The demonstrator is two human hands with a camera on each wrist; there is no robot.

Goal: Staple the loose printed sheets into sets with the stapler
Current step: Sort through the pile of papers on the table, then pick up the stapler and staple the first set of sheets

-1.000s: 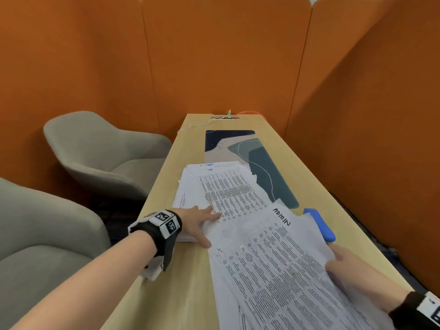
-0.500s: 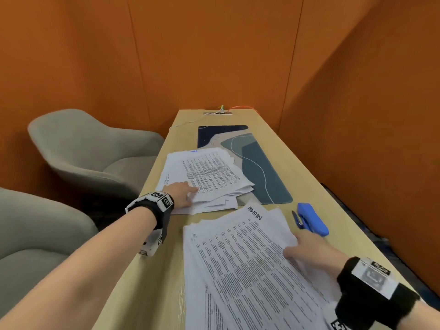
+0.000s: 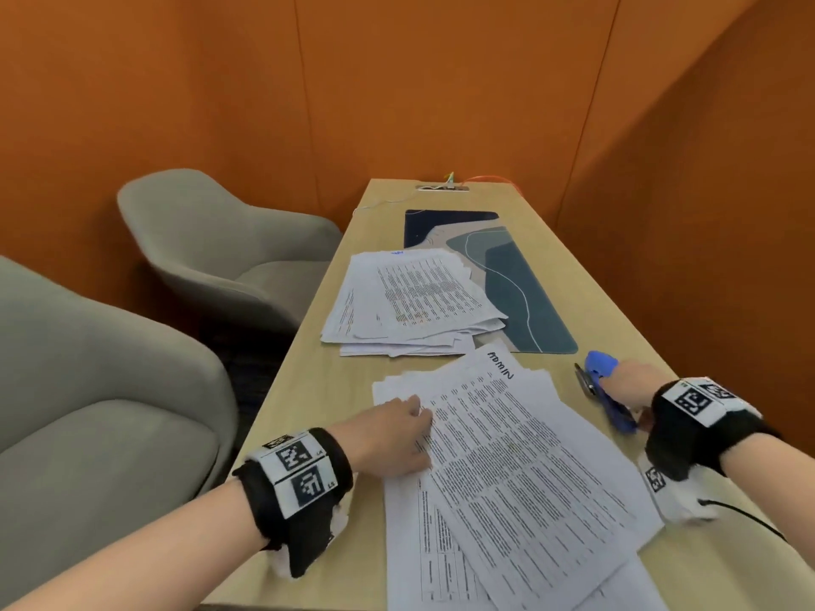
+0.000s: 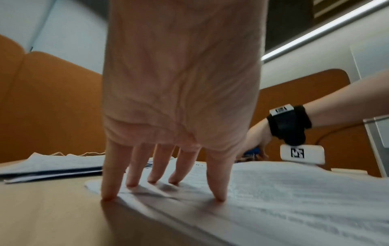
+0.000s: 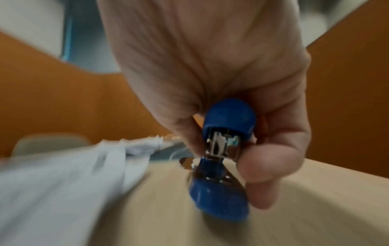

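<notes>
My right grip [image 5: 242,149] clamps the blue stapler [image 5: 227,119] above the counter [image 3: 586,280]; my left grip [image 4: 168,166], fingers straight, presses the near printed sheets [image 3: 507,456].

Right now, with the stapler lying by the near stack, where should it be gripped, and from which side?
Grip the blue stapler round its top arm, from above and the right. Its base lies on the table, mouth toward the far end; the right hand already holds it so.

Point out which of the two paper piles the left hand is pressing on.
The near pile, marked "ADMIN": the left hand presses its left edge. The far pile lies untouched.
</notes>
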